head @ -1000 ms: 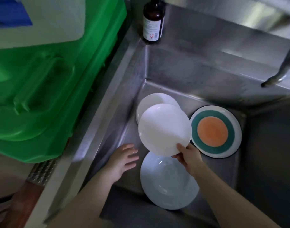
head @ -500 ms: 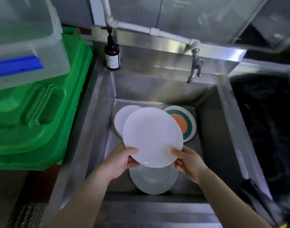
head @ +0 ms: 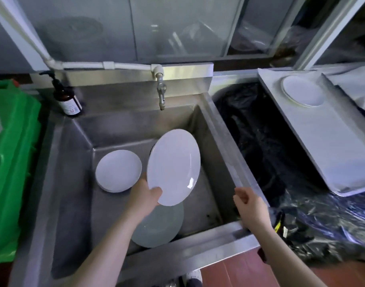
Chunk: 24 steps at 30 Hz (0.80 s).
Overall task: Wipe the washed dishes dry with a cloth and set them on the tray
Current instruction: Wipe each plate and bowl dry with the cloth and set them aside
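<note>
My left hand (head: 143, 196) grips the lower rim of a white plate (head: 173, 166) and holds it tilted above the steel sink (head: 225, 141). My right hand (head: 247, 204) hovers over the sink's right rim, fingers loosely curled, holding nothing. On the sink floor lie a stack of small white plates (head: 118, 170) at the left and a pale grey plate (head: 158, 226) at the front. The held plate hides the striped plate behind it. A white tray (head: 330, 146) at the right carries one white plate (head: 302, 93). No cloth is in view.
A tap (head: 161, 94) hangs over the sink's back wall. A brown pump bottle (head: 66, 99) stands at the back left corner. Green plastic bins (head: 9, 162) sit at the left. A bin lined with a black bag (head: 260, 146) lies between sink and tray.
My right hand has let go of the white plate and moved right over the sink rim. My left hand alone now holds the plate, tilted more upright. The view has swung right.
</note>
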Available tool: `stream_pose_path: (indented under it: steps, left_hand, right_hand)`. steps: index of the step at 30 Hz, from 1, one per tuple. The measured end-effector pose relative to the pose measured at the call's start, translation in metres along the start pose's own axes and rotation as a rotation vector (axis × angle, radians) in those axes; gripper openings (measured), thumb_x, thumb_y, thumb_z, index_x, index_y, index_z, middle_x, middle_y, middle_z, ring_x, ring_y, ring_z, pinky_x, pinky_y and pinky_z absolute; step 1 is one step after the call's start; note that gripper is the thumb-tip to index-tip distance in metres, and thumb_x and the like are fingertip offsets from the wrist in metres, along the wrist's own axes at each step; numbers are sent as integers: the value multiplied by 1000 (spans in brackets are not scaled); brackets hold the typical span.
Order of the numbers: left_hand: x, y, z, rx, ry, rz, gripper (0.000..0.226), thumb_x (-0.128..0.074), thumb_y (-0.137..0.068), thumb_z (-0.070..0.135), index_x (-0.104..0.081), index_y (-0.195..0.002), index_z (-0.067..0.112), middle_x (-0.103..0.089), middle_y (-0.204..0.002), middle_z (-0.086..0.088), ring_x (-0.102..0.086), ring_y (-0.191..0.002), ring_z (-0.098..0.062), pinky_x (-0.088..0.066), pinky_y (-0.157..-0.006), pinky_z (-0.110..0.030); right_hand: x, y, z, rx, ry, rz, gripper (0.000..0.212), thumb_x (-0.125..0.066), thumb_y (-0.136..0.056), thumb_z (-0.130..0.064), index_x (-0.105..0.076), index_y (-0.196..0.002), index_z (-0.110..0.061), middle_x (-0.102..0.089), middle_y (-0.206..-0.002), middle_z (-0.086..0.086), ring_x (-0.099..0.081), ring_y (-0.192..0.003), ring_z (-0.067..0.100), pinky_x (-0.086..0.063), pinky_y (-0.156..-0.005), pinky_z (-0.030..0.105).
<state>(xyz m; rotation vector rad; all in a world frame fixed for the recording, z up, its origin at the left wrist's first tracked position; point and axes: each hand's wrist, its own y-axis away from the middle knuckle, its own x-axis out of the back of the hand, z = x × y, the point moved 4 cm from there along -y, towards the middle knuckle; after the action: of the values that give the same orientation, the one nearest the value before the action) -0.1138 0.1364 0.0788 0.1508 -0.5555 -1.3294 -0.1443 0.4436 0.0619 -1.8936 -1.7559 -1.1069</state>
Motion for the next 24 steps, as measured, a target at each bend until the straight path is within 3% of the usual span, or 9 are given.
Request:
stream_pose_path:
  steps: [2,5,7,12,15,17,20,24]
  left_hand:
    - [-14,4,10,-37,-169,52,32,-50,-79,16,-49,-107,31,-61,-91,15,-62,-83,-18,-59,-72,-44]
    - [-38,10,24,-140,-258,138,42,-52,-84,11,-52,-124,25,-59,-91,12,-55,-75,-12,-52,-64,-29]
    - [-51,16,29,-190,-297,201,44,-53,-85,7,-52,-128,19,-59,-99,3,-52,-79,-18,-42,-62,-26]
    - [-73,34,32,-216,-371,303,40,-52,-87,6,-50,-127,14,-64,-106,-7,-56,-84,-29,-48,-68,-34]
    - [-82,43,35,-227,-420,348,36,-52,-88,6,-50,-123,12,-66,-98,-15,-58,-84,-37,-53,-70,-44]
    - [-86,48,38,-258,-445,380,33,-52,-88,5,-49,-121,12,-65,-92,-19,-58,-79,-39,-53,-67,-46]
    - [-91,56,43,-271,-465,411,33,-52,-88,6,-48,-120,16,-65,-89,-19,-58,-76,-40,-53,-65,-46]
    - [-91,65,40,-232,-427,467,36,-53,-87,9,-48,-122,19,-67,-94,-18,-60,-81,-41,-53,-68,-44]
  right_hand:
    - [15,-6,15,78,199,52,29,-66,-85,-22,-66,-114,-22,-66,-113,-1,-57,-110,22,-43,-90,30]
    - [23,-14,37,121,440,-4,45,-67,-82,-39,-57,-125,-36,-48,-139,-3,-37,-131,24,-30,-106,40]
    - [22,-19,50,134,493,-112,60,-63,-81,-53,-44,-136,-42,-36,-149,-4,-28,-137,23,-25,-111,41]
    - [13,-28,71,288,647,-254,92,-56,-75,-71,-12,-150,-41,-24,-154,-8,-22,-140,22,-26,-111,43]
    - [7,-25,82,373,701,-230,90,-54,-80,-66,0,-149,-44,-24,-153,-3,-24,-139,26,-28,-109,44]
    - [4,-24,87,437,719,-219,78,-51,-87,-57,-2,-147,-50,-26,-152,2,-29,-135,29,-29,-106,45]
    - [1,-26,90,496,731,-224,59,-49,-90,-44,-23,-143,-53,-31,-149,5,-36,-129,31,-31,-103,46]
    - [2,-30,88,537,709,-236,50,-48,-91,-30,-39,-135,-51,-33,-146,2,-39,-122,32,-35,-100,44]
